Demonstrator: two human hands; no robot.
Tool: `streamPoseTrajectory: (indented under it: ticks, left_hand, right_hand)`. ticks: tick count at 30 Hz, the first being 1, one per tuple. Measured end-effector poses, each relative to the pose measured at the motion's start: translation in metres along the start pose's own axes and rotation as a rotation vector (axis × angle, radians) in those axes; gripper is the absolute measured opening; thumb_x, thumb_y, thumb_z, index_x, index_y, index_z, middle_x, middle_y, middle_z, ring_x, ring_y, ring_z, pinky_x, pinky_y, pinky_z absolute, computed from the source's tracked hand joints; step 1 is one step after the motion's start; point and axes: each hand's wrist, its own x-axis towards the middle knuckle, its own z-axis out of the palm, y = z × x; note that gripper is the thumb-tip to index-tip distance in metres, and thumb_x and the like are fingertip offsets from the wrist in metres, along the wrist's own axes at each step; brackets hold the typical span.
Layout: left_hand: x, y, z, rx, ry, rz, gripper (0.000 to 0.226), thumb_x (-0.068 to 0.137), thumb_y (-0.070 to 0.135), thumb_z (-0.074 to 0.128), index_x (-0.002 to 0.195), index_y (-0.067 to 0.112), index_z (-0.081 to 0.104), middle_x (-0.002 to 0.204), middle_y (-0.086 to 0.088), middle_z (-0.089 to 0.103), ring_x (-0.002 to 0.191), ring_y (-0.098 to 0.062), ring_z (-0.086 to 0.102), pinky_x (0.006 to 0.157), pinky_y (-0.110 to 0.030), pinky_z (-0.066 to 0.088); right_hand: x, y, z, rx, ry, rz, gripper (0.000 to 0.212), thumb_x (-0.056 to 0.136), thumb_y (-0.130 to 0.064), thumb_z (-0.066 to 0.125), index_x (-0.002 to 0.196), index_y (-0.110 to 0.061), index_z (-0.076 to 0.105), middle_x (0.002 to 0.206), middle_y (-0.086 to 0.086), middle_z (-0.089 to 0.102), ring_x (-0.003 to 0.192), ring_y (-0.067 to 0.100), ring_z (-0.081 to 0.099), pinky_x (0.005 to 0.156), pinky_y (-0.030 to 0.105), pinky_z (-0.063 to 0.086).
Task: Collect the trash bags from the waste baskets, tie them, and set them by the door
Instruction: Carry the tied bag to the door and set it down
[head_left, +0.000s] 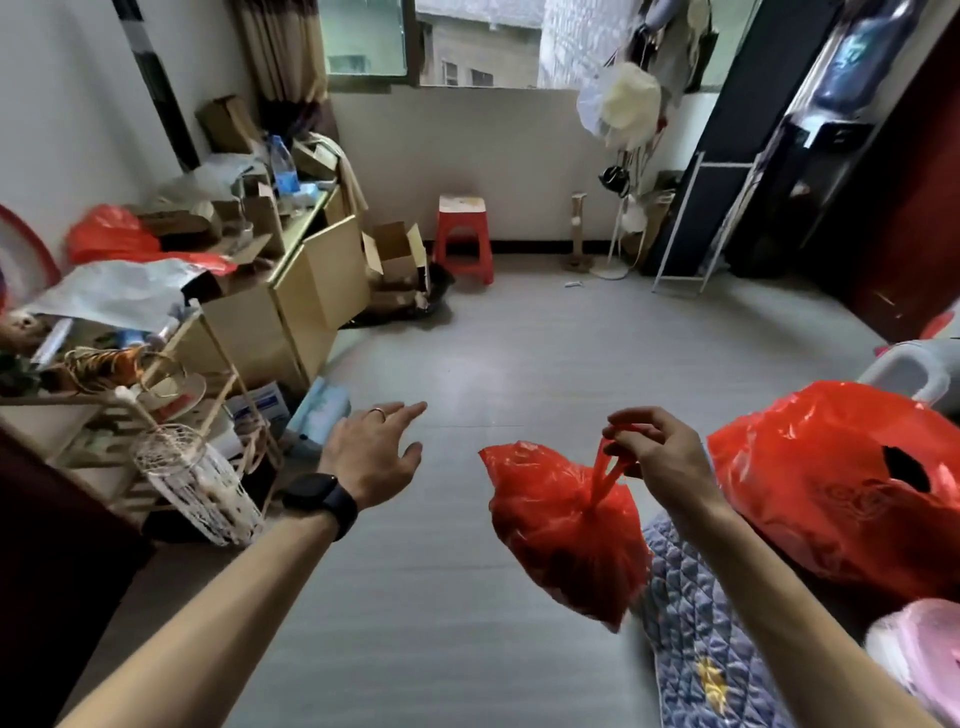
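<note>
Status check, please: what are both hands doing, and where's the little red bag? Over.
Left hand open, empty. Right hand pinches handles of small red bag, neck gathered, hanging above floor. Larger red bag close at right.

Small red trash bag (563, 525), knotted at the neck, handles up, hanging in mid-air above the floor

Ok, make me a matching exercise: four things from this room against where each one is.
Things: 1 small red bag; 2 red stool; 3 water bottle; 4 black watch.
Places: a on the left wrist; b on the cluttered desk; c hanging from the right hand; d against the far wall.
Pairs: 1-c, 2-d, 3-b, 4-a.
</note>
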Motion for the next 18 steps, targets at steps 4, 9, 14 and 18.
streamPoseTrajectory:
  ticks: [4, 9, 14, 18]
  left_hand:
    - [0.117, 0.014, -0.003, 0.020, -0.015, 0.073, 0.059, 0.091, 0.049, 0.047, 0.148, 0.043, 0.031, 0.149, 0.006, 0.045, 0.135, -0.020, 0.042, 0.108, -0.041, 0.038]
    - [0.256, 0.056, 0.009, 0.029, -0.040, 0.164, 0.058, 0.092, 0.046, 0.048, 0.148, 0.043, 0.031, 0.150, 0.006, 0.043, 0.137, -0.019, 0.038, 0.110, -0.041, 0.034]
    - [0.394, 0.102, 0.033, 0.050, -0.071, 0.226, 0.058, 0.094, 0.046, 0.048, 0.148, 0.043, 0.029, 0.152, 0.006, 0.040, 0.140, -0.018, 0.035, 0.112, -0.040, 0.032]
    - [0.518, 0.147, 0.049, 0.047, -0.124, 0.230, 0.058, 0.092, 0.046, 0.048, 0.147, 0.043, 0.031, 0.151, 0.007, 0.041, 0.138, -0.020, 0.036, 0.112, -0.042, 0.032]
  right_hand:
    - [0.089, -0.015, -0.005, 0.024, 0.035, -0.003, 0.016, 0.095, -0.001, 0.056, 0.098, -0.011, 0.068, 0.098, 0.013, 0.073, 0.086, 0.024, 0.072, 0.073, 0.036, 0.058]
    - [0.214, -0.017, -0.020, 0.038, 0.097, -0.010, 0.016, 0.095, -0.002, 0.056, 0.098, -0.011, 0.069, 0.095, 0.008, 0.075, 0.090, 0.024, 0.072, 0.075, 0.036, 0.058]
    - [0.342, -0.016, -0.047, 0.080, 0.136, -0.008, 0.016, 0.096, -0.004, 0.056, 0.098, -0.011, 0.070, 0.094, 0.005, 0.076, 0.086, 0.016, 0.071, 0.067, 0.023, 0.053]
    - [0.451, -0.025, -0.082, 0.111, 0.178, 0.022, 0.016, 0.095, -0.003, 0.056, 0.097, -0.010, 0.070, 0.093, 0.006, 0.076, 0.085, 0.019, 0.069, 0.078, 0.036, 0.055]
